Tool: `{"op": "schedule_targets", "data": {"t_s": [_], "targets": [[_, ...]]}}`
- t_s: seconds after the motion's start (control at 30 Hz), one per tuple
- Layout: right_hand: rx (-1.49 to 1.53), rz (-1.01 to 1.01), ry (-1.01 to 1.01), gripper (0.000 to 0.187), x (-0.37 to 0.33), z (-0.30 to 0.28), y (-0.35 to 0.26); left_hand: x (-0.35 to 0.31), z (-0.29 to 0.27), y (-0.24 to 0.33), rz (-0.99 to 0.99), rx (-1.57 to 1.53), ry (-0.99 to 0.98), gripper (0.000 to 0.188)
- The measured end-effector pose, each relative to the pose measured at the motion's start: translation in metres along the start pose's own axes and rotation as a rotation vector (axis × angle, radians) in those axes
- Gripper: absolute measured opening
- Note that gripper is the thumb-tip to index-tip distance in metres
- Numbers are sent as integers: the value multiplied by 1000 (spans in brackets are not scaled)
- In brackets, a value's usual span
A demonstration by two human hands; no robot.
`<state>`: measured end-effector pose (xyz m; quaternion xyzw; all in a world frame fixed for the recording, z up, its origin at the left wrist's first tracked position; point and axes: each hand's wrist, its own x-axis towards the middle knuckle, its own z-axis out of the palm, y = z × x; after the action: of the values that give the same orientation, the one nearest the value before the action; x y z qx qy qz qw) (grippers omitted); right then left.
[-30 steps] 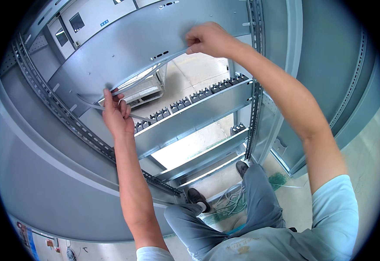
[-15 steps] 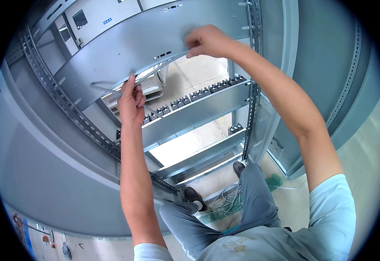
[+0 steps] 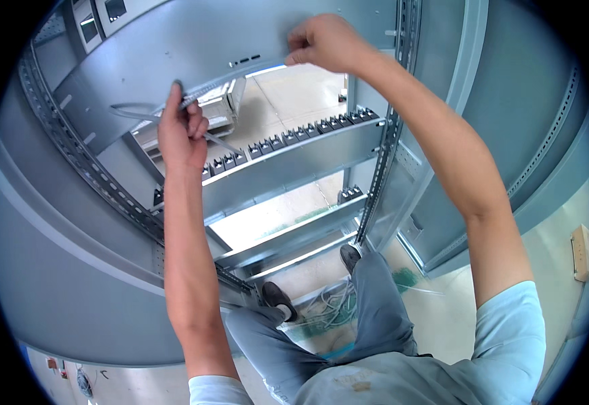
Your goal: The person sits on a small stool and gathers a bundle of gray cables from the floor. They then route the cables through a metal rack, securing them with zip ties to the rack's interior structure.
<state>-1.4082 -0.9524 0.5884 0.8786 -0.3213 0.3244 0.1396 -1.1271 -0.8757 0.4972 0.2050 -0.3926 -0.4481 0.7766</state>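
A thin grey flexible strip (image 3: 219,142), seemingly edge trim, runs through my left hand (image 3: 185,128). Its slack makes a narrow loop left of that hand, and a tail hangs below the fingers. My left fingers are closed around it, the index finger stretched up against the lower edge of a wide grey metal panel (image 3: 166,40). Between my hands the strip follows this edge. Farther right, my right hand (image 3: 328,44) pinches at the same edge, where the strip reaches the fingers; the fingertips partly hide it.
Metal crossbars (image 3: 294,158) below carry a row of black clips (image 3: 301,135). Perforated uprights (image 3: 389,128) flank the opening. Tangled pale strips (image 3: 335,304) lie on the floor by my shoes. Behind the frame stands a grey metal structure (image 3: 220,111).
The view has shifted, so panel and hands sit higher in it. Both hands keep their hold. The strip between them appears closer to the panel edge.
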Motion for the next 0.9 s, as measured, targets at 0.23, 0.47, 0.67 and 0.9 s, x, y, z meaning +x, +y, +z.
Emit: {"op": "schedule_targets", "data": {"t_s": [0.23,0.47,0.67,0.9], "targets": [[-66,-166,101,17,-8,8,3,1,4,-1,2,-1,48,23],[-65,-204,261,22,-15,22,6,5,1,-9,17,-3,74,27],[-79,-95,-170,28,15,-21,-18,2,-7,0,0,29,67,28],[-88,-171,44,30,0,2,0,-4,-1,0,-8,79,65,30]]}}
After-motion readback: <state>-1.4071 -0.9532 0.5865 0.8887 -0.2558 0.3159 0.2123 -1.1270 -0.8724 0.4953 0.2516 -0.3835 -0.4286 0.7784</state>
